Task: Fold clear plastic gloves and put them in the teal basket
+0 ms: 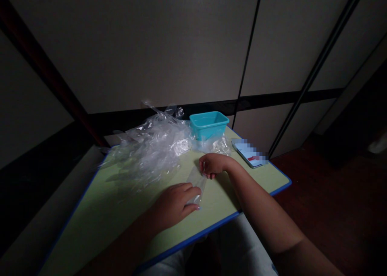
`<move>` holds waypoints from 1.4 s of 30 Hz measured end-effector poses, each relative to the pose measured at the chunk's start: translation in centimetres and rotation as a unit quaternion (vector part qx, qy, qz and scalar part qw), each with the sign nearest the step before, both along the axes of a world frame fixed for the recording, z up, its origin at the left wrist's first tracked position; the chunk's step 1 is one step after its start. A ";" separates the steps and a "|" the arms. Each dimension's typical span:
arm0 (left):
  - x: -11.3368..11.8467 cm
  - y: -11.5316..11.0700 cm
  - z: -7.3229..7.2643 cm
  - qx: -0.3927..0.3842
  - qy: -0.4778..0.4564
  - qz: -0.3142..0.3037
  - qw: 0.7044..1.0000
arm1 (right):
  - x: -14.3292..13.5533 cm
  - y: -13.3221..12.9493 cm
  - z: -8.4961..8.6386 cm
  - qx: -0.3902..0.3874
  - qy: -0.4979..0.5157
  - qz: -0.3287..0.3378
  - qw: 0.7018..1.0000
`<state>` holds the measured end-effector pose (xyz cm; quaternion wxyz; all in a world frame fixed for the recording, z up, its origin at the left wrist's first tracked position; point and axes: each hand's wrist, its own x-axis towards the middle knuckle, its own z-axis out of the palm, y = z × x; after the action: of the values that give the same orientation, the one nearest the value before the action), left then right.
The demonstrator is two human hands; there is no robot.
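A small clear plastic bag [195,180] lies on the yellow-green table between my hands. My left hand [178,199] grips its near end, thumb below and fingers curled over the top. At the far end, my right hand [212,165] has its fingers curled in a pinch on the bag's edge. Whether anything small is inside the bag or between my right fingertips I cannot make out. A large heap of clear plastic bags [154,143] spreads over the table to the left of and beyond my hands.
A turquoise plastic basket [209,127] stands at the table's back edge, with more clear plastic [216,145] in front of it. A phone [248,153] lies to the right. The table [121,223] has a blue edge; cabinet panels [169,46] rise behind it.
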<state>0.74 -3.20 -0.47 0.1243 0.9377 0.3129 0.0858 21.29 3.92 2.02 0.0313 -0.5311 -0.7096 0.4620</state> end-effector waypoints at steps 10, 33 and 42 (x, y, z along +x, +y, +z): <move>0.1 0.0 0.0 0.000 0.001 0.002 1.000 | 0.5 0.0 0.6 0.139 -0.040 -0.045 0.988; 0.1 0.2 -0.6 0.012 -0.023 -0.005 1.000 | -2.2 -1.8 0.1 -0.221 0.103 0.180 0.953; 0.2 0.2 -0.4 0.018 -0.004 0.002 1.000 | -1.4 -1.1 0.1 -0.219 0.059 0.176 0.958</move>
<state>0.92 -2.98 -0.91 0.1091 0.9389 0.3122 0.0955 19.84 2.81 2.14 -0.1257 -0.3633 -0.6700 0.6350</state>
